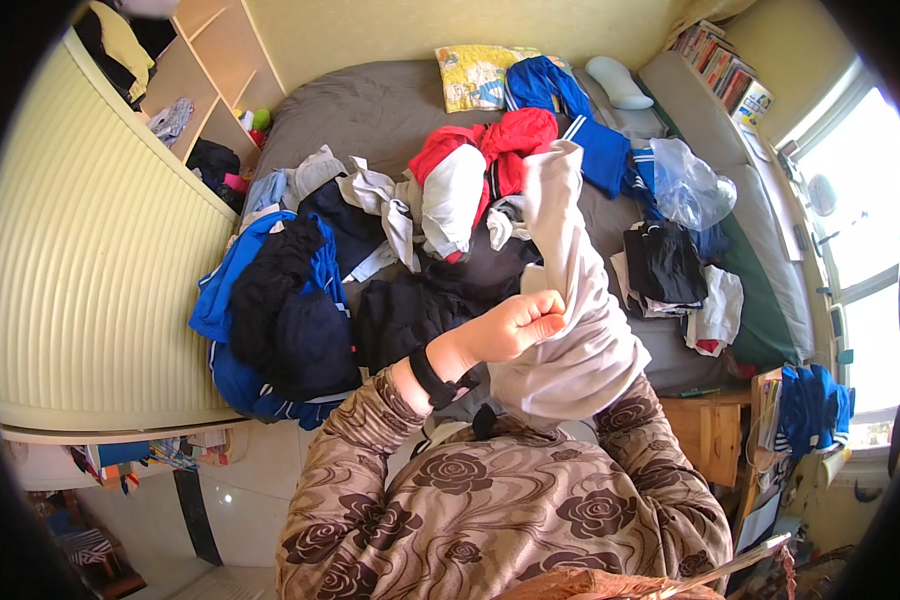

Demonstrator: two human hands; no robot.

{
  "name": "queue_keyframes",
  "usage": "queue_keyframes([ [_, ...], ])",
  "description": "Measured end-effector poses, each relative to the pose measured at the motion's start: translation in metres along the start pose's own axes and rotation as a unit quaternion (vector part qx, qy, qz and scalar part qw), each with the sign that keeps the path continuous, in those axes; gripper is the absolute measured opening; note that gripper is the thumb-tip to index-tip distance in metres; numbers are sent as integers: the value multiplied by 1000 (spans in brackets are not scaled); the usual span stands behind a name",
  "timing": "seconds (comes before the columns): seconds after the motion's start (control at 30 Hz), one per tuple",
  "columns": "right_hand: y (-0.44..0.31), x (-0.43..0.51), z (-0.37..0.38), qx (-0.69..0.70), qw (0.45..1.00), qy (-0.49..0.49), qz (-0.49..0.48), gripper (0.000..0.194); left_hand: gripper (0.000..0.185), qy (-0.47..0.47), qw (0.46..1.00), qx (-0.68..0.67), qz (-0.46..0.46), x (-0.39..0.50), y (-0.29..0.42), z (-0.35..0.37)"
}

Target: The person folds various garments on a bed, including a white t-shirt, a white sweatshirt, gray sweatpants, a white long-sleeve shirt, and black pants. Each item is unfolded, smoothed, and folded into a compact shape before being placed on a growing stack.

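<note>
A pale beige garment (pixel 562 352) hangs in front of my chest, raised over the bed. My left hand (pixel 514 328), with a black band (pixel 436 382) at its wrist, is closed in a fist on a fold near the garment's middle. My right forearm runs in under the cloth, which hides my right hand. A narrow part of the garment, like a sleeve or leg, stretches up and away towards a red and white garment (pixel 454 187). Behind my left hand lie black clothes (pixel 405 311) on the bed.
A grey-sheeted bed (pixel 345 97) bears heaped clothes, including a blue and black pile (pixel 285 315) at left. Folded black clothes (pixel 664 262) and a clear plastic bag (pixel 690 184) lie at right. A ribbed cream cabinet front (pixel 105 247) flanks the left; a wooden cabinet (pixel 701 435) stands at right.
</note>
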State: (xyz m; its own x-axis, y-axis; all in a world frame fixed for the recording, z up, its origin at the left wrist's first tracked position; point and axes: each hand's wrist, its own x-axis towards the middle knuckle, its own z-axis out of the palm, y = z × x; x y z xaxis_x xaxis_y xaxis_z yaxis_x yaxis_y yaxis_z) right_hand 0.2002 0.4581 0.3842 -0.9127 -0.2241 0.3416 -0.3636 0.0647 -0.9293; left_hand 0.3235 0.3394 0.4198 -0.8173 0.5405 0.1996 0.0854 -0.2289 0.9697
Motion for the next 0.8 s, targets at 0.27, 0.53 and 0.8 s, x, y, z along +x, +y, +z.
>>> queue_keyframes([
  [0.27,36,15,-4,15,1000,4,12,34,20,87,991,-46,-94,-17,-34,-3],
  [0.53,-41,18,-10,-350,926,123,-76,18,33,221,940,259,29,-18,-25,12],
  [0.8,-71,-33,-57,-116,976,-182,-39,21,59,185,789,556,184,0,-29,46],
])
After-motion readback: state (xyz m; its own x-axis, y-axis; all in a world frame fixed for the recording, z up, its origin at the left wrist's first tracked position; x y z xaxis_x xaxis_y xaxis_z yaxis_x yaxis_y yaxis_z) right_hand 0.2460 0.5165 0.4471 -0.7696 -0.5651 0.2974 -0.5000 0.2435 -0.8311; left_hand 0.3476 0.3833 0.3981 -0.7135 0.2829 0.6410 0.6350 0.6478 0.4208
